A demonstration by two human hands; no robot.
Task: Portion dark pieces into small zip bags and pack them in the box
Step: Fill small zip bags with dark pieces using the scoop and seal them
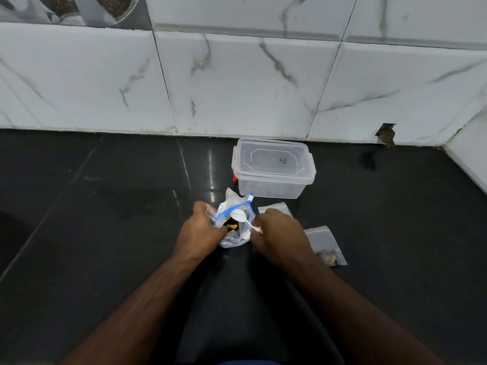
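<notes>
A large clear bag with a blue zip strip [235, 206] stands on the dark floor at the centre, dark pieces showing inside it. My left hand [200, 227] grips the bag's left edge. My right hand [279, 233] holds the handle of a white plastic spoon [241, 216], whose bowl lies over the bag's mouth. A clear plastic box with its lid on [272, 168] sits just behind the bag. A small zip bag with dark pieces [325, 245] lies flat to the right of my right hand. Another small bag [276, 206] peeks out behind that hand.
White marble-patterned wall tiles [237, 83] rise right behind the box. A corner wall [469, 154] closes in at the far right, with a small hole in the tile [386, 134] near the floor. Dark floor tiles [92, 206] stretch to the left.
</notes>
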